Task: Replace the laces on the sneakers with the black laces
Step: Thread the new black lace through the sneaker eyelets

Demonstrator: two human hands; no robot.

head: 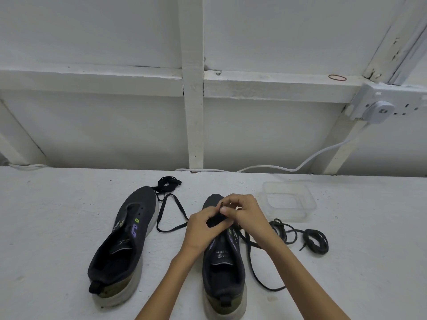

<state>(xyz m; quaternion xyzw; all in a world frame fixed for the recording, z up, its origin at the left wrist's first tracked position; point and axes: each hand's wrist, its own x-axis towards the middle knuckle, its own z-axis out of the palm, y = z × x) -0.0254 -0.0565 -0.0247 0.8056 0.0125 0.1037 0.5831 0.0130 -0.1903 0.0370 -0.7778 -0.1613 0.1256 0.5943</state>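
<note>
On the table [57,215], both hands meet over the right sneaker's [223,269] front. The right hand [245,215] pinches the lace [172,227] tip, and the left hand's [203,229] curled fingers grip the lace below it. The left sneaker [124,241] lies beside it, and round laces [314,241] coil near a tub [309,199].

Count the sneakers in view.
2. The left sneaker lies unlaced, untouched; the right sneaker is held by the left hand while the right hand pinches a black lace. None looks hidden.
</note>
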